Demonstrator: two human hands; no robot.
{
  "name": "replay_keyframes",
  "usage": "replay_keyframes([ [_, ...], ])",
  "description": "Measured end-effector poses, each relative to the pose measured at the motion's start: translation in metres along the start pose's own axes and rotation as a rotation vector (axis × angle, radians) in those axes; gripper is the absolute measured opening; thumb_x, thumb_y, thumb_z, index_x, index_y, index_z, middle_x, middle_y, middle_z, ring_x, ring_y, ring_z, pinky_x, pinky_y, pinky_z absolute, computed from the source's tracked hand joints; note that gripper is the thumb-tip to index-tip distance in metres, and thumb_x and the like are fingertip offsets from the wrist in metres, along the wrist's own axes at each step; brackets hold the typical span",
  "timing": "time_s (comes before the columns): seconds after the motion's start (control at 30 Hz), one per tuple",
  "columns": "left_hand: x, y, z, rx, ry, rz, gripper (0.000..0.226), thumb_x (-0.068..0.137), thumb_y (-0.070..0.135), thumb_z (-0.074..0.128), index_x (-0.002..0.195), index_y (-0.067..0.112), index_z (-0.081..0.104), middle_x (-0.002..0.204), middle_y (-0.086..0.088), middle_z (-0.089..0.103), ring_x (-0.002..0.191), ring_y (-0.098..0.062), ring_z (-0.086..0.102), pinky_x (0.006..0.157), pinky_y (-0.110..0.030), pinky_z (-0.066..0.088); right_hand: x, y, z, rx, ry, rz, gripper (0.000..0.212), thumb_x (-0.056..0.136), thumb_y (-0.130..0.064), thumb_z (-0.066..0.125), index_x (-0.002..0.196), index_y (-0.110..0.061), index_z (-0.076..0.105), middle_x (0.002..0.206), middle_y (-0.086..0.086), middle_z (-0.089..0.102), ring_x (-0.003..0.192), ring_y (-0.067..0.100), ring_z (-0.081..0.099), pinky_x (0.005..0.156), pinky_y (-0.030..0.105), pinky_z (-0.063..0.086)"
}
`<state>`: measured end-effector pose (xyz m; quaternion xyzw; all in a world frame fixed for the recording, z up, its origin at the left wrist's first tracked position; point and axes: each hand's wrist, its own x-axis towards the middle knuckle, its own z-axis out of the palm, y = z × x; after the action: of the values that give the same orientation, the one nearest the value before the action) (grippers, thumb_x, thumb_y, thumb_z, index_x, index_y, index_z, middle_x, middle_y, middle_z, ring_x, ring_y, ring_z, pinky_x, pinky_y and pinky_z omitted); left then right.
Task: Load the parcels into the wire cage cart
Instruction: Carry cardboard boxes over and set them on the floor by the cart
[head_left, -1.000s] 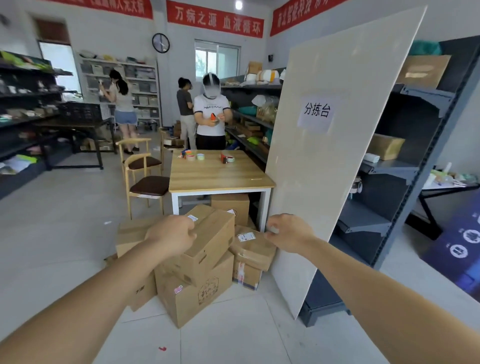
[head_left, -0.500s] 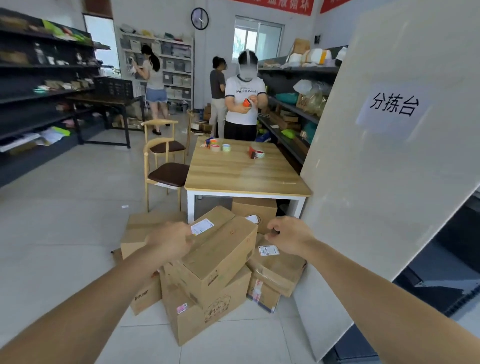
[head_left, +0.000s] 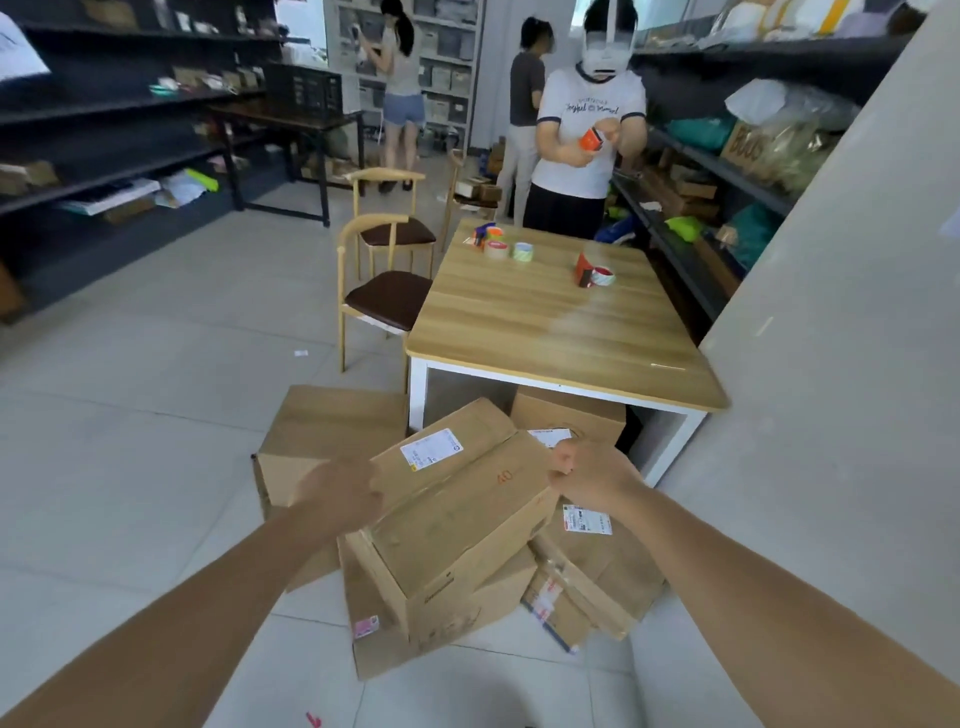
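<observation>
Tiled floor (head_left: 130, 415) under top parcel (head_left: 467, 519); left hand (head_left: 343, 493) at its left edge, right hand (head_left: 592, 475) at its right corner, both curled, grip impossible to tell.

The left hand (head_left: 343, 493) and right hand (head_left: 589, 475), fingers curled, sat at opposite ends of the tilted top box (head_left: 457, 525) of a cardboard pile on the floor (head_left: 130, 415) before a wooden table (head_left: 545, 332), though whether they gripped it was unclear.
</observation>
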<state>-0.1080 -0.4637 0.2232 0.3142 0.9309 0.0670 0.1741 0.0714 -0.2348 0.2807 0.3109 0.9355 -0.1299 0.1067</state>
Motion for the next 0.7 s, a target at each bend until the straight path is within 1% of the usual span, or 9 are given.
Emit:
replay_keyframes([
  [0.07,0.025,0.001,0.014,-0.010,-0.010,-0.050,0.037,0.093,0.031,0.044,0.127,0.025,0.057,0.129,0.003,0.056,0.118,-0.019,0.054,0.095,-0.030,0.046,0.036,0.013,0.004,0.000,-0.040,-0.022,0.025,0.096,-0.027,0.046,0.106,-0.008,0.060,0.111,0.006,0.063,0.105,0.023,0.059,0.089,0.039,0.053],
  [0.1,0.038,0.002,0.021,-0.018,-0.014,-0.075,0.037,0.093,0.031,0.043,0.126,0.026,0.057,0.130,0.004,0.056,0.119,-0.018,0.054,0.096,-0.030,0.046,0.054,0.020,0.006,-0.004,-0.056,-0.036,0.028,0.095,-0.028,0.047,0.110,-0.008,0.060,0.113,0.006,0.063,0.106,0.023,0.058,0.090,0.039,0.052],
  [0.23,0.080,0.008,0.057,-0.094,-0.040,-0.217,0.033,0.092,0.031,0.044,0.120,0.024,0.061,0.126,0.003,0.060,0.114,-0.020,0.057,0.093,-0.031,0.049,0.127,0.049,0.022,-0.029,-0.109,-0.094,0.029,0.094,-0.034,0.050,0.110,-0.012,0.061,0.111,0.004,0.065,0.105,0.023,0.060,0.092,0.039,0.051],
  [0.3,0.096,0.013,0.077,-0.166,-0.061,-0.312,0.032,0.091,0.033,0.047,0.119,0.027,0.062,0.127,0.003,0.059,0.113,-0.020,0.058,0.090,-0.029,0.049,0.160,0.063,0.033,-0.060,-0.164,-0.122,0.033,0.094,-0.036,0.049,0.113,-0.011,0.061,0.115,0.006,0.066,0.106,0.024,0.060,0.094,0.039,0.049],
  [0.37,0.106,0.019,0.097,-0.234,-0.070,-0.399,0.032,0.091,0.034,0.049,0.120,0.032,0.061,0.132,0.007,0.055,0.116,-0.019,0.056,0.092,-0.028,0.046,0.189,0.075,0.044,-0.096,-0.197,-0.151,0.037,0.095,-0.037,0.049,0.116,-0.009,0.061,0.119,0.007,0.065,0.108,0.025,0.060,0.095,0.039,0.048],
  [0.47,0.121,0.026,0.127,-0.293,-0.071,-0.495,0.028,0.092,0.032,0.050,0.117,0.029,0.063,0.129,0.006,0.058,0.115,-0.020,0.057,0.091,-0.030,0.046,0.231,0.093,0.065,-0.087,-0.222,-0.152,0.039,0.095,-0.036,0.051,0.117,-0.006,0.061,0.120,0.011,0.064,0.110,0.027,0.059,0.094,0.039,0.049],
  [0.53,0.131,0.027,0.148,-0.328,-0.079,-0.550,0.031,0.093,0.033,0.050,0.121,0.028,0.062,0.130,0.004,0.058,0.118,-0.020,0.056,0.093,-0.031,0.045,0.257,0.103,0.084,-0.087,-0.234,-0.135,0.040,0.095,-0.038,0.052,0.121,-0.008,0.060,0.125,0.008,0.063,0.114,0.026,0.058,0.095,0.038,0.048],
  [0.6,0.141,0.023,0.168,-0.344,-0.087,-0.592,0.037,0.093,0.035,0.051,0.129,0.028,0.057,0.136,0.003,0.055,0.122,-0.020,0.053,0.096,-0.031,0.044,0.280,0.111,0.106,-0.069,-0.242,-0.104,0.043,0.095,-0.041,0.053,0.129,-0.015,0.056,0.133,0.002,0.058,0.121,0.025,0.055,0.098,0.039,0.047],
  [0.7,0.158,0.014,0.199,-0.327,-0.152,-0.606,0.042,0.093,0.036,0.051,0.134,0.026,0.052,0.138,-0.001,0.051,0.125,-0.023,0.051,0.094,-0.033,0.044,0.313,0.120,0.139,-0.080,-0.239,-0.069,0.048,0.095,-0.043,0.052,0.135,-0.016,0.050,0.137,0.006,0.054,0.124,0.028,0.052,0.098,0.043,0.046],
])
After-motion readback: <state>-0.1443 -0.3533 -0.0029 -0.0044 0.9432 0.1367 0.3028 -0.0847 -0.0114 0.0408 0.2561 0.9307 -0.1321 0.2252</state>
